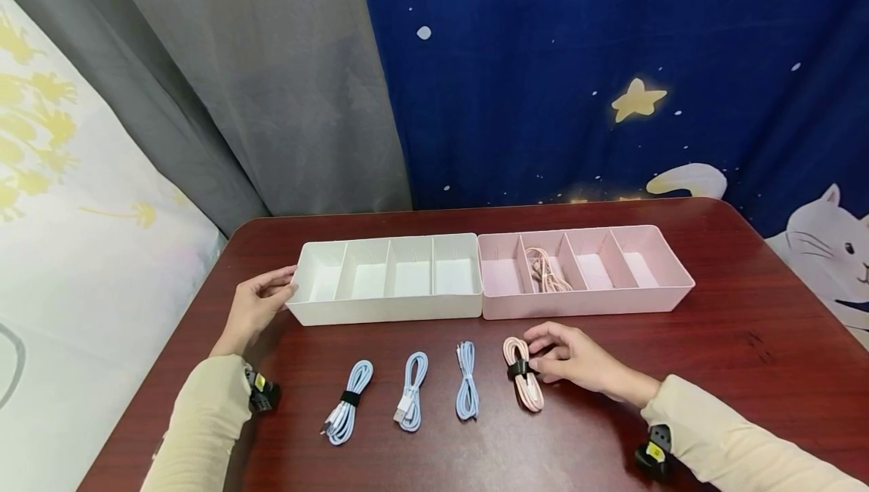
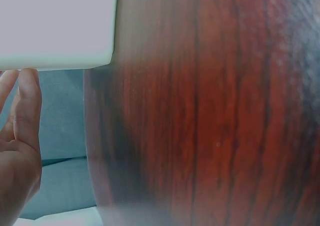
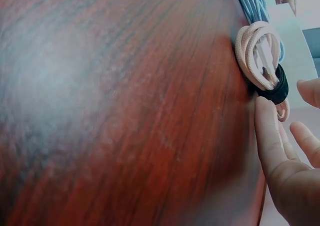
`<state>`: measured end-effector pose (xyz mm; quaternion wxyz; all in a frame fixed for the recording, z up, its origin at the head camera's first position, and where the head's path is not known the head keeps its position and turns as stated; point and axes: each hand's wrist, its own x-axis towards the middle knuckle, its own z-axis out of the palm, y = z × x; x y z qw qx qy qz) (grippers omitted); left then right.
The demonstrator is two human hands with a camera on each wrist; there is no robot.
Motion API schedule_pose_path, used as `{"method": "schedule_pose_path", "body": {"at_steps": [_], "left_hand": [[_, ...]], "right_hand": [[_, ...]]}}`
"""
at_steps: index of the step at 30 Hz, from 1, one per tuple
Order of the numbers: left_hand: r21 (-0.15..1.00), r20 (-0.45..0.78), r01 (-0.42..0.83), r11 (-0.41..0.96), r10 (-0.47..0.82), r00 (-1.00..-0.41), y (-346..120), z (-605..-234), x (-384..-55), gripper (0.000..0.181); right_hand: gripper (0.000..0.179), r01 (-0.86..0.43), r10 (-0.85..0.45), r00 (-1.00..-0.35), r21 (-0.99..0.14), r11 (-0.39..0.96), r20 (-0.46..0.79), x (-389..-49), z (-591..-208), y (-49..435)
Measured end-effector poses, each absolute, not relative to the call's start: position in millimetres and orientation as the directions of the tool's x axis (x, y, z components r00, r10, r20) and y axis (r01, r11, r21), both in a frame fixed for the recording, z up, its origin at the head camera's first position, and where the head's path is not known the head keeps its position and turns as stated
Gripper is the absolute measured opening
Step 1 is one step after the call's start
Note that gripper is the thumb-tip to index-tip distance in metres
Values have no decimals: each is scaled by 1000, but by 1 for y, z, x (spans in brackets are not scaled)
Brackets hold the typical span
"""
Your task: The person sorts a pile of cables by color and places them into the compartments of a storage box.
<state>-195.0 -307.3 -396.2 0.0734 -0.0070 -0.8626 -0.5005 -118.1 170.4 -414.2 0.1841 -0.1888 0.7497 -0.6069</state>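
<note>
with right grip [image 1: 582, 362] loosely parted, poised at the black strap [image 1: 519, 368] of a peach cable [image 1: 528, 390] on the tabletop [image 1: 577, 443]. with left grip [image 1: 256, 307] relaxed and uncurled, touching the left end of the white tray [image 1: 387, 311]. showing three blue cables [image 1: 409, 405] left of the peach one, plus peach cord [image 1: 545, 273] inside the pink tray [image 1: 584, 305].

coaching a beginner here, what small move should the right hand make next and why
Probably curl the fingers of the right hand round the pink cable on the table: they are spread beside its black strap, not yet gripping.
</note>
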Motion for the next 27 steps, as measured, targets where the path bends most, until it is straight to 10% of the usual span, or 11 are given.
{"method": "schedule_pose_path", "body": {"at_steps": [27], "left_hand": [[870, 106, 61, 489, -64, -992, -309, -396, -196, 45]], "right_hand": [[46, -58, -525, -849, -975, 215, -65, -123, -418, 169]]}}
